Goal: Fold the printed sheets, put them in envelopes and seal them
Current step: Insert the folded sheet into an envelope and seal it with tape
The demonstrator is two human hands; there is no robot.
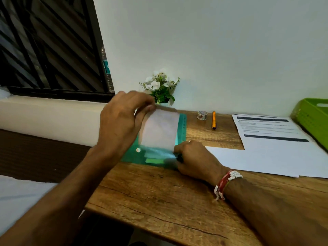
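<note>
**Head view: one envelope in hand, the sheets still flat**

Head camera, working outward from my arms. Nearest, my right hand (193, 158) rests curled on the wooden desk (150, 196), pressing down the near right corner of the green plastic folder (132, 157); whether its fingers close on anything I cannot tell, since they are turned away and blurred. Just beyond, my left hand (122, 119) pinches the top left corner of a pale envelope (159, 130) between thumb and fingertips, holding it up on end above the folder's mouth.

I judge the job to be barely started. The printed sheets (269, 137) lie flat and unfolded on the desk to my right, a plain white page overlapping their near edge. Nothing looks filled or sealed, so folding, stuffing and sealing all remain.

Farther back sit a roll of tape (202, 115) and an orange pen (214, 120), side by side but apart. A green basket (312, 119) stands at the far right edge. Against the white wall is a small pot of white flowers (160, 86), with a dark slatted window (48, 45) at left.
</note>
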